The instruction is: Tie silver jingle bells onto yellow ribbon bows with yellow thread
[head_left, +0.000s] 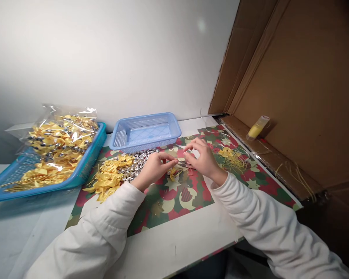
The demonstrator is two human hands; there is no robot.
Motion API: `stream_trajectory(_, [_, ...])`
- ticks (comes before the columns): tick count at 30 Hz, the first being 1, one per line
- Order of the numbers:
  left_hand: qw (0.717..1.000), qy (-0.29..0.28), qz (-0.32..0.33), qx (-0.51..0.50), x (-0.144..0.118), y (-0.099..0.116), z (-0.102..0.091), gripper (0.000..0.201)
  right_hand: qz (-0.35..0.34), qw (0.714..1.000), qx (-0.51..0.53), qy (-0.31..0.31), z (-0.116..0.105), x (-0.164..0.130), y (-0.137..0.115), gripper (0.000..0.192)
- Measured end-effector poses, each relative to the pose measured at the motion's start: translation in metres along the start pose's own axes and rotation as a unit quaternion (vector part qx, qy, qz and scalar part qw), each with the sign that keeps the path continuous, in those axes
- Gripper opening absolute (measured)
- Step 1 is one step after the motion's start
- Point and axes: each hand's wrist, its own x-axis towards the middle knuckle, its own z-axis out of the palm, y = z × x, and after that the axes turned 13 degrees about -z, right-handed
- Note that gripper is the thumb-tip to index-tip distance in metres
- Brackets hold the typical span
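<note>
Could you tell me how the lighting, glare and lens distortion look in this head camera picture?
Head view: wide-angle bending curves the white table edge and both white sleeves; the clear plastic bag over the yellow ribbon bows glints with glare; the wall darkens toward the left; the left hand and right hand are sharp, but the small thing they pinch is too small to tell.

a pale blue basket (145, 131) sits against the white wall (119, 54). to the left, a teal tray (84, 170) holds bagged yellow bows. a yellow glue bottle (258, 127) lies on the cardboard flap (279, 159) at the right.
</note>
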Motion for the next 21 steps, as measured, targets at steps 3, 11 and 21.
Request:
stream_trajectory(3, [1.0,-0.008,-0.02,-0.009,0.0,0.0,-0.001,0.029,0.059,0.984,0.069,-0.155,-0.009,-0.012,-0.011,0.01])
stream_trajectory(11, [0.999,-0.017,-0.028,-0.039,0.0,-0.01,-0.001,0.027,0.137,0.986,0.029,-0.094,0.032,-0.048,-0.016,0.011])
stream_trajectory(21, [0.997,-0.041,-0.034,-0.056,-0.004,-0.006,-0.006,0.026,0.178,0.981,0.055,-0.048,0.043,-0.033,-0.018,0.02])
